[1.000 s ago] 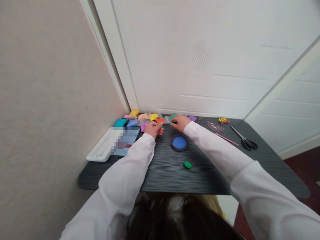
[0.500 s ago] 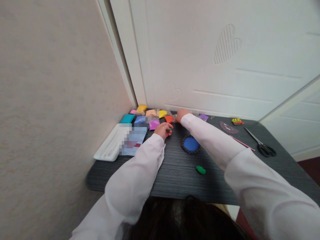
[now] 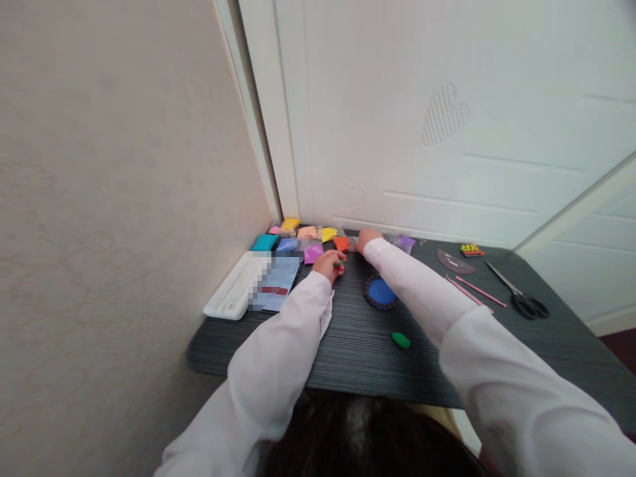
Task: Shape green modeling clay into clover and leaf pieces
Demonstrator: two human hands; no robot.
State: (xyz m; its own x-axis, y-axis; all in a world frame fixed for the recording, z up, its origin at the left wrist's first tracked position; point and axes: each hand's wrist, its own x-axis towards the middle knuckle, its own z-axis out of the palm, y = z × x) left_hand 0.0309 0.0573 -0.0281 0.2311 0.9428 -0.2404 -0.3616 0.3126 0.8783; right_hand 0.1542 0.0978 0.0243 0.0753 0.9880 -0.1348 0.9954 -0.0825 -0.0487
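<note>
Between the fingers of my left hand point(image 3: 328, 265) is a small piece of green clay point(image 3: 338, 264). My right hand point(image 3: 368, 239) reaches to the back of the table, beside a clear bag of orange-red clay point(image 3: 342, 243); its fingers are mostly hidden, so what they hold cannot be made out. Below the right forearm lies a blue disc with a dark braided rim point(image 3: 381, 292), partly covered by the sleeve. A leaf-shaped lump of green clay point(image 3: 400, 340) rests nearer the front edge.
Several bags of coloured clay, one purple point(image 3: 405, 244), line the back. At left are a white tray point(image 3: 233, 291) and a tablet point(image 3: 278, 281). To the right lie scissors point(image 3: 521, 298), pink tools point(image 3: 481, 291), a translucent curved piece point(image 3: 454, 262) and a small colourful block point(image 3: 471, 250).
The view has shifted slightly, and more of the pink tools shows beside the right sleeve. Both hands keep nearly the same places over the table.
</note>
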